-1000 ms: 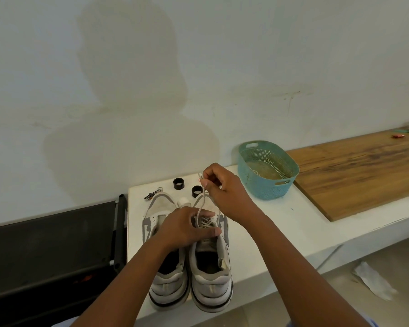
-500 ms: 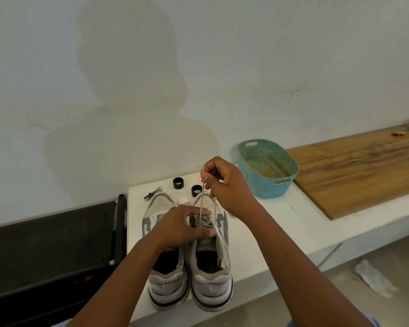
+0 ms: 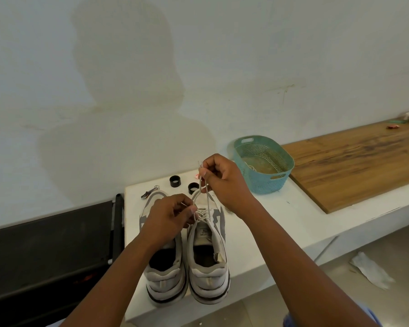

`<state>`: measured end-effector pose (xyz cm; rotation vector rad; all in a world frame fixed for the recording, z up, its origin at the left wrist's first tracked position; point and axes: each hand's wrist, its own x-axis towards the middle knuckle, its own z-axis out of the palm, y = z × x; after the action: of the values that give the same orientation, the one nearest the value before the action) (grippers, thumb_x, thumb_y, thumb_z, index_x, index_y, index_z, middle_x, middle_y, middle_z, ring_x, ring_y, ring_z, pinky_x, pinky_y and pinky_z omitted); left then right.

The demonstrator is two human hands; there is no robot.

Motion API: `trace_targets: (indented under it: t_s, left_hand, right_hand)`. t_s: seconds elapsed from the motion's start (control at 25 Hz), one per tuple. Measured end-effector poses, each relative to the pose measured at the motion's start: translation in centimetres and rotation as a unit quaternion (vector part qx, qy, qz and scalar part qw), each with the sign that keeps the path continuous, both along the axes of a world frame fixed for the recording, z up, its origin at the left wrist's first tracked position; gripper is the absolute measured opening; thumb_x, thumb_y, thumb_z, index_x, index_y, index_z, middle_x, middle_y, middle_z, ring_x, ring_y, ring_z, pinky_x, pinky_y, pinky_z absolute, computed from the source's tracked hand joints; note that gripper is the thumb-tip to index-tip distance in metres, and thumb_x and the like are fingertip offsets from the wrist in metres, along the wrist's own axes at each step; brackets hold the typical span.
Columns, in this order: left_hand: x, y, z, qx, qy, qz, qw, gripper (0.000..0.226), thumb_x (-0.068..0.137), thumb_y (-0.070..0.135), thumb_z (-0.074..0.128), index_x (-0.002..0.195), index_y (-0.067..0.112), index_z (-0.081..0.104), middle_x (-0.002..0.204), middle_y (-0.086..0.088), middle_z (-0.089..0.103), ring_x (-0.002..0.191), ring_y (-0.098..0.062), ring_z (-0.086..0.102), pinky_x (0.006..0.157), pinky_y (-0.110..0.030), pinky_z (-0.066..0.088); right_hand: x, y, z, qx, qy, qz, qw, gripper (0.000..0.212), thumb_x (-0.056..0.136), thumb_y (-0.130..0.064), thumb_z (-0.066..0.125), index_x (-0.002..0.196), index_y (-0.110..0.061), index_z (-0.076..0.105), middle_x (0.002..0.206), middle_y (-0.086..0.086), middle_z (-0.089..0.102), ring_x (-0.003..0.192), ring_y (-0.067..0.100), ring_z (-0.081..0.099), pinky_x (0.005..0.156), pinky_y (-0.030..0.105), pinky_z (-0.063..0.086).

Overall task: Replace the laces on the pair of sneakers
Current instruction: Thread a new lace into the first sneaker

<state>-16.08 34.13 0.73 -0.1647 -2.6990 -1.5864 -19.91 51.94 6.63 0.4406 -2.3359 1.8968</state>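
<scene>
I see a pair of white-and-grey sneakers [image 3: 187,263] standing heels-first at the white tabletop's [image 3: 281,218] near edge. My left hand [image 3: 165,218] pinches the thin white lace [image 3: 204,197] above the right shoe's eyelets; my right hand [image 3: 224,180] holds its ends up, fingers curled around them. Beyond sit two black rings [image 3: 184,184], a small metal clip [image 3: 149,192] and a perforated teal plastic basket [image 3: 265,171].

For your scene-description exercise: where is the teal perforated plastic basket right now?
In the head view, the teal perforated plastic basket sits on the white ledge, right of the right hand, beside the wooden board.
</scene>
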Motion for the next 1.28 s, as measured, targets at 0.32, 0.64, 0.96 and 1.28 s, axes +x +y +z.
trace_targets:
  t_s: [0.32,0.64,0.96,1.28]
  left_hand:
    - [-0.3,-0.2,0.1,0.045,0.02,-0.041,0.998,0.009,0.097,0.018,0.069,0.101,0.019,0.078,0.086,-0.001,0.079,0.08,-0.021,0.076,0.074,-0.038,0.064]
    - [-0.5,-1.0,-0.4,-0.033,0.027,0.145,0.988,0.016,0.096,0.033,0.066,0.083,0.03,0.076,0.072,0.014,0.076,0.069,-0.004,0.072,0.077,-0.037,0.06]
    - [0.0,-0.2,-1.1,-0.243,0.011,0.048,0.969,0.026,0.083,0.062,0.064,0.083,0.039,0.074,0.072,0.018,0.069,0.072,0.0,0.064,0.071,-0.028,0.055]
    - [-0.2,-1.2,-1.1,-0.236,-0.008,-0.013,0.972,0.006,0.083,0.042,0.075,0.082,0.037,0.075,0.08,0.019,0.072,0.078,-0.006,0.068,0.078,-0.032,0.06]
  right_hand:
    - [-0.2,-0.3,-0.6,0.018,0.009,-0.004,1.0,0.007,0.095,-0.011,0.07,0.089,-0.01,0.067,0.074,0.006,0.071,0.063,0.013,0.066,0.067,0.032,0.06]
    - [-0.4,1.9,-4.0,0.277,-0.105,0.004,0.955,0.034,0.104,-0.031,0.056,0.132,-0.013,0.063,0.133,0.006,0.065,0.122,0.022,0.061,0.101,0.031,0.046]
    - [1.4,2.1,-4.8,0.27,-0.275,0.002,0.923,0.031,0.088,-0.034,0.08,0.092,-0.004,0.076,0.09,0.011,0.078,0.074,0.018,0.072,0.059,0.029,0.06]
    - [1.0,1.6,-4.8,0.24,-0.285,-0.032,0.927,0.011,0.086,-0.012,0.077,0.087,-0.002,0.074,0.087,0.016,0.077,0.083,0.029,0.077,0.068,0.039,0.066]
